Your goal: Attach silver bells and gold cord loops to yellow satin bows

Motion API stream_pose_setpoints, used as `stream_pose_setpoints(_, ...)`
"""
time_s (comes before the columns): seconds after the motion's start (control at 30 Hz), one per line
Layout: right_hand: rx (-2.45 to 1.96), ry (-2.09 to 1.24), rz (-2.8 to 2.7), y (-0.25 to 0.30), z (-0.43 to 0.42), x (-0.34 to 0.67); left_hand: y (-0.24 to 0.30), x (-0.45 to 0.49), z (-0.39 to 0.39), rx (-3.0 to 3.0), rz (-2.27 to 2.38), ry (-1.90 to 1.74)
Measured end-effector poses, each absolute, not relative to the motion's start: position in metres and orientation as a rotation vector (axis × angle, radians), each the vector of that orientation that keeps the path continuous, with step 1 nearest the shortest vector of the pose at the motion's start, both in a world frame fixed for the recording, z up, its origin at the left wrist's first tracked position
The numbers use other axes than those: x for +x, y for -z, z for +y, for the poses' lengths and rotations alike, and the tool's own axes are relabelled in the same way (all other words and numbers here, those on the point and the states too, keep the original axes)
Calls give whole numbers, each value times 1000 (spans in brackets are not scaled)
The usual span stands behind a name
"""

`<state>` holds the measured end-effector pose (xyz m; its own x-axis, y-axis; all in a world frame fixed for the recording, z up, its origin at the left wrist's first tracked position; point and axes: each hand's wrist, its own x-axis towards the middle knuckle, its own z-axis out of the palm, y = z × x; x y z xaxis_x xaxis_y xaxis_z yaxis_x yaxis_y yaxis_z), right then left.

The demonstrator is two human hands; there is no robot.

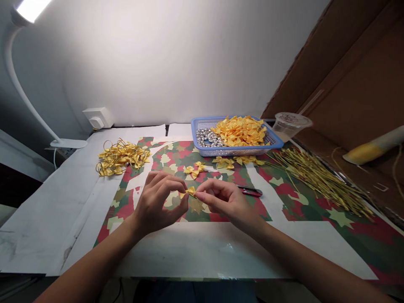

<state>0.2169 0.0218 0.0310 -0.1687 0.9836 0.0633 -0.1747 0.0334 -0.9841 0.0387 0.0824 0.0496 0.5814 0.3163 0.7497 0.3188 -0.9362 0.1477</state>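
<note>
A: What are the hands doing?
B: The left hand (159,201) and right hand (227,201) both pinch a yellow bow (190,192) over the surface (202,248).
A: And the room?
B: A white lamp (23,71) and wall socket (97,118) stand left; a blue basket (236,152) sits ahead.

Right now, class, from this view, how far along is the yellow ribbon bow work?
Done: a tangled pile of bows on gold ties lies at the left, and loose bows sit on the camouflage-print paper. In hand: the left hand and right hand pinch one yellow bow. Left: the blue plastic basket holds many ribbon pieces, and gold ties lie bundled at the right.
</note>
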Motion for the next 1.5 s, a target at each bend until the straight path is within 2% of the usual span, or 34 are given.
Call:
stream_pose_setpoints(0.6, -1001, -1348, -1243, -30, 22, 217, -51, 40, 80, -2855, -548, 1324)
stream_pose_setpoints(0.73, -1027, -1321, -1278, -30, 21, 217, -55, 40, 79, -3042, -643, 1386)
stream_pose_setpoints(0.97, -1087, -1315, -1368, -30, 19, 217, -61, 35, 83, -3574, -809, 1136)
stream_pose_setpoints(1.2, -1111, -1282, -1448, -28, 19, 219, -58, 32, 85, -3672, -881, 1007)
stream_pose_setpoints(1.5, -1072, -1290, -1422, -31, 18, 218, -59, 34, 86, -3750, -1071, 1027)
